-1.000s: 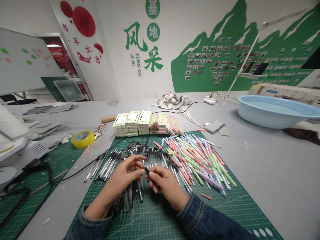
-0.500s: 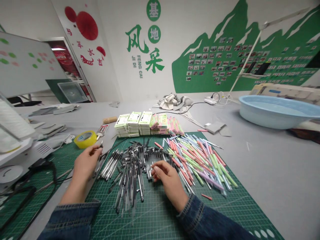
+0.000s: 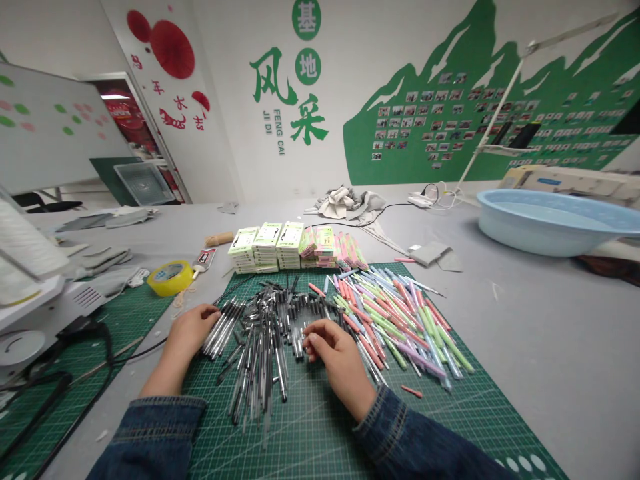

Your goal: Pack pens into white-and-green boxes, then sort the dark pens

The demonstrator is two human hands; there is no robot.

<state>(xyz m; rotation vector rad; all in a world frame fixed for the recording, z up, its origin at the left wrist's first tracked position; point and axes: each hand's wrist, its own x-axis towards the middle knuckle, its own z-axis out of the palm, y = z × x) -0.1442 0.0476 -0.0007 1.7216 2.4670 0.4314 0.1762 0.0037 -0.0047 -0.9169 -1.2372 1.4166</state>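
Observation:
My left hand [image 3: 189,337] is at the left edge of a neat row of clear-barrelled pens [image 3: 225,330], fingers closed at the top of the outermost pen. Beside that row is a loose heap of black pen parts and refills [image 3: 265,347]. My right hand [image 3: 337,357] hovers over the cutting mat [image 3: 310,427], between the black heap and a pile of pastel pens [image 3: 395,320]. Its thumb and forefinger are curled together, and whatever may be between them is hidden. A short red piece [image 3: 411,391] lies alone on the mat.
Stacked small boxes [image 3: 267,247] stand behind the heaps. A yellow tape roll [image 3: 171,278] and a glue tube [image 3: 204,259] lie at the left, near a white machine [image 3: 35,320]. Crumpled cloth [image 3: 345,202] is at the back; a blue basin [image 3: 555,223] stands at the right.
My left hand has come down and to the right, bringing a dark-tipped pen from near the tape roll to the pen row. My right hand has hardly moved.

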